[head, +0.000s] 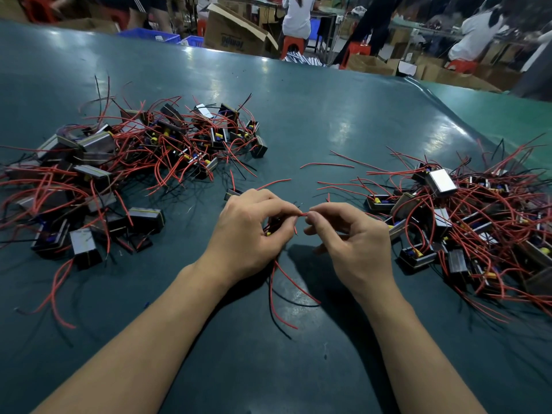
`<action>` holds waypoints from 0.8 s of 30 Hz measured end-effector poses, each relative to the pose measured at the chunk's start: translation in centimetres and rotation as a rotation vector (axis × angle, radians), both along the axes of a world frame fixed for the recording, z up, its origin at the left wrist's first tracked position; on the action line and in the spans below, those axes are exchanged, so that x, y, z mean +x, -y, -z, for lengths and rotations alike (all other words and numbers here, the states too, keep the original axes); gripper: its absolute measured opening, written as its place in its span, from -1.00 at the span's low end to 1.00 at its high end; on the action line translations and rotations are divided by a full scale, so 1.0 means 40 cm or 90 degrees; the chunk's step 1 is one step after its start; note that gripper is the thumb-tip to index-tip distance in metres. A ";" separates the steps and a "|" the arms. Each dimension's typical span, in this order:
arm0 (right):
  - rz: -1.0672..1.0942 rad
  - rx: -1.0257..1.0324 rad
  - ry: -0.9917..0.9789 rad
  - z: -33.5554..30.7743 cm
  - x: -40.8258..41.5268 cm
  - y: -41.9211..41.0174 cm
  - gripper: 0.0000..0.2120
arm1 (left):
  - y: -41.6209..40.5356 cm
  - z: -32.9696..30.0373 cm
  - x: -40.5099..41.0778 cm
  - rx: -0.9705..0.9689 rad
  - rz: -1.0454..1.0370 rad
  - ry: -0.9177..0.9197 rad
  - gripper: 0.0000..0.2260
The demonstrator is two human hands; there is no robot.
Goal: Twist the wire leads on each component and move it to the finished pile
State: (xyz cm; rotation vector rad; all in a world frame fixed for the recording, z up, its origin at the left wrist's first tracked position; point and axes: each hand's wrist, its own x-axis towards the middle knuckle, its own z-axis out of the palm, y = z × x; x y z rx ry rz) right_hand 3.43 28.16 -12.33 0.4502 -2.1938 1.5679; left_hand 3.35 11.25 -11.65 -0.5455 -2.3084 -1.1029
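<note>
Two bare forearms reach in from 6 o'clock over the dark teal bench. The left hand has its fingers curled round a small dark component, mostly hidden under the palm, with a speck of yellow showing at its lower edge. Thumb and forefinger of that hand pinch a short red lead at its tip. The right hand meets it from the 3 o'clock side, thumb and forefinger pressed together on the other end of the same red lead, the remaining fingers loosely bent. The held component sits at the centre of the bench, just above the surface, between the two heaps. From under the left palm, long red and black wires trail toward 6 o'clock and lie on the bench.

At 9 to 10 o'clock lies a large pile of like components: dark box bodies with shiny metal faces, yellow and blue parts inside, and red and black leads splayed out in all directions. At 3 o'clock sits a second pile of the same kind, equally tangled. A few loose red wires lie between the piles, toward 12 o'clock from the hands.

Beyond the far edge of the bench, at 12 o'clock, stand cardboard boxes, blue crates and red stools, with seated people partly in view.
</note>
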 end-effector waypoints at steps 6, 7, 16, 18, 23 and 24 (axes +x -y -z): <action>0.003 -0.060 0.057 0.000 0.000 0.005 -0.90 | -0.007 -0.005 0.007 0.062 -0.011 0.036 -0.95; 0.011 -0.058 0.055 -0.001 0.001 0.005 -0.90 | -0.007 -0.007 0.008 0.062 -0.012 0.031 -0.95; 0.048 0.113 -0.195 -0.003 0.000 -0.004 -0.94 | -0.006 -0.017 0.014 0.041 -0.026 0.026 -0.87; 0.046 0.143 -0.236 -0.003 -0.004 -0.008 -0.91 | -0.004 -0.014 0.012 0.024 -0.015 0.008 -0.87; -0.046 -0.053 0.039 -0.022 -0.003 -0.009 -0.87 | 0.005 -0.003 0.005 0.017 0.033 -0.011 -0.88; -0.059 -0.101 0.096 -0.027 -0.001 -0.008 -0.86 | 0.005 -0.002 0.005 0.017 0.043 -0.013 -0.87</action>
